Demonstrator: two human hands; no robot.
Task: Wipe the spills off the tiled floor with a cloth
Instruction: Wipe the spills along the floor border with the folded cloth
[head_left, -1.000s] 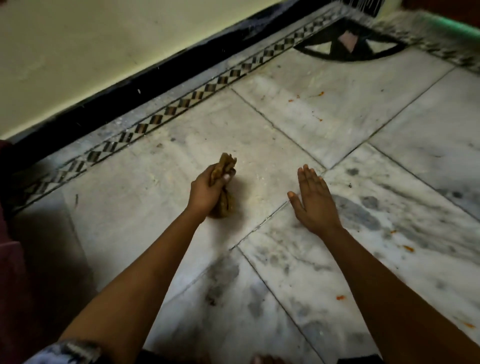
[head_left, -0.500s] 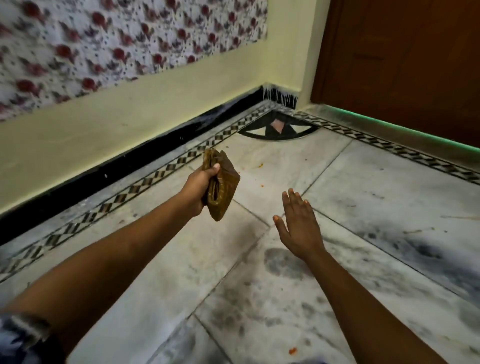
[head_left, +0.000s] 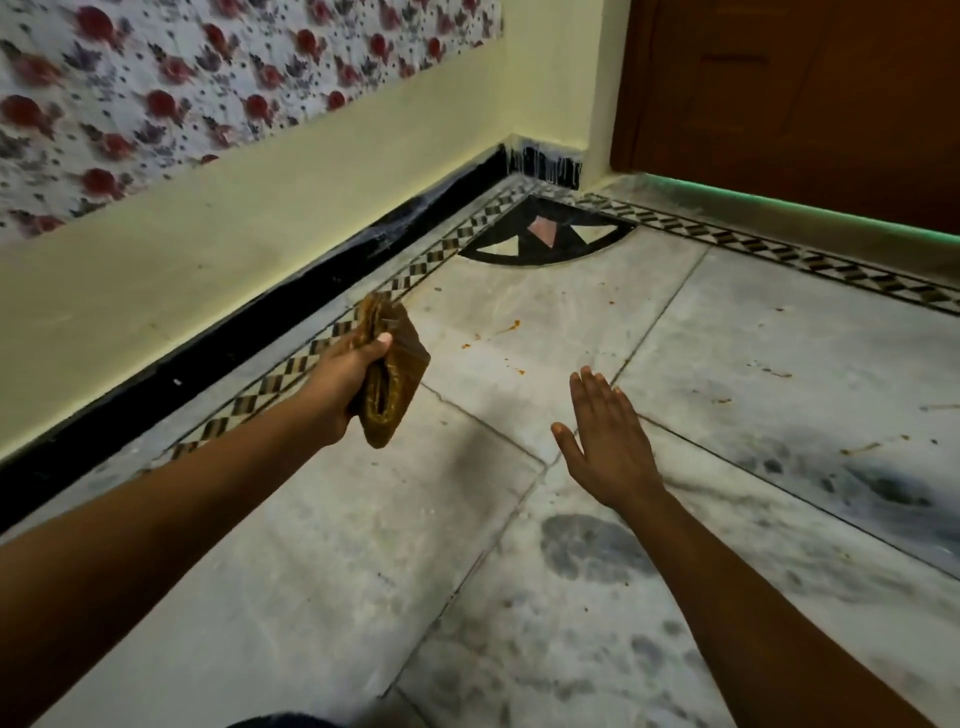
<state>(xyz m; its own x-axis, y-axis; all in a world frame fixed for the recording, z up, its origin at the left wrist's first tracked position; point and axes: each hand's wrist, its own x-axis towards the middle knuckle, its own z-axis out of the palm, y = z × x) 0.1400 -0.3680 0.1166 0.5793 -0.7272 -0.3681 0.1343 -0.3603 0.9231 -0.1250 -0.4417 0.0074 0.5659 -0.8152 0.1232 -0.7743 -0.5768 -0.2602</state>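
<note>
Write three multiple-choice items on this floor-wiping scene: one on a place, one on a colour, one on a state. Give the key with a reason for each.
1. Where do the nearest orange spills lie, seen from the cloth?
A. On the tile beyond it, toward the corner inlay
B. On the wall
C. On the door

2. What colour is the cloth?
A. White
B. Mustard brown
C. Blue

3. How is the right hand?
A. Curled round the cloth
B. Clenched in a fist
C. Open, fingers straight, holding nothing

Key:
1 A: the orange streak and specks sit on the marble tile between the cloth and the black corner inlay.
2 B: the folded cloth shows mustard brown throughout.
3 C: the right hand is flat with fingers extended, while the left hand grips the cloth above the floor.
</note>
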